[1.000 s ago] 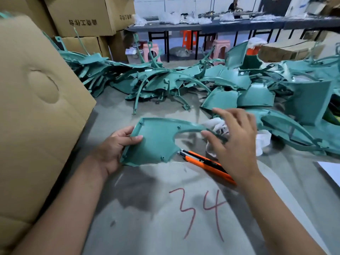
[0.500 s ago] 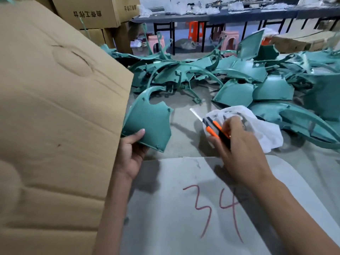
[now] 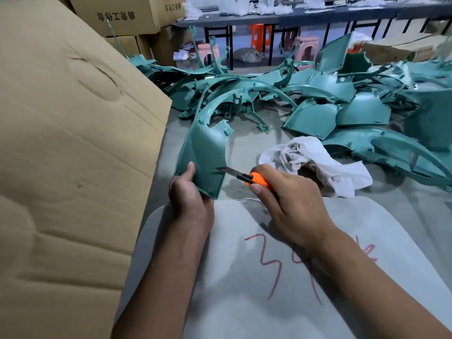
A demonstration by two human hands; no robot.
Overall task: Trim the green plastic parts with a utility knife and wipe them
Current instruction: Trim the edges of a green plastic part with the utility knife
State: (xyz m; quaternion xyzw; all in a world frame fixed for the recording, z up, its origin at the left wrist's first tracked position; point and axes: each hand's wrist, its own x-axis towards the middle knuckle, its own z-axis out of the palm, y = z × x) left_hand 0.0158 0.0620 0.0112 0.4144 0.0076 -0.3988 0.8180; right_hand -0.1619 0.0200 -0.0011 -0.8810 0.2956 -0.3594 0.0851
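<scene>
Knife blade now meets the raised part.

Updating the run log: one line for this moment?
left hand: holds green plastic part | right hand: grips orange utility knife, blade at part edge

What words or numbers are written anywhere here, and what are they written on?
"34" in red marker, on the grey mat under the person's arms; the 4 is partly hidden by the right forearm.
Dark printed characters on the front of the cardboard box at top left; they appear mirrored and I cannot read them.
More dark characters on that box's side face; too small and blurred to read.
Nothing readable on the green plastic part, utility knife or white rag.
</scene>
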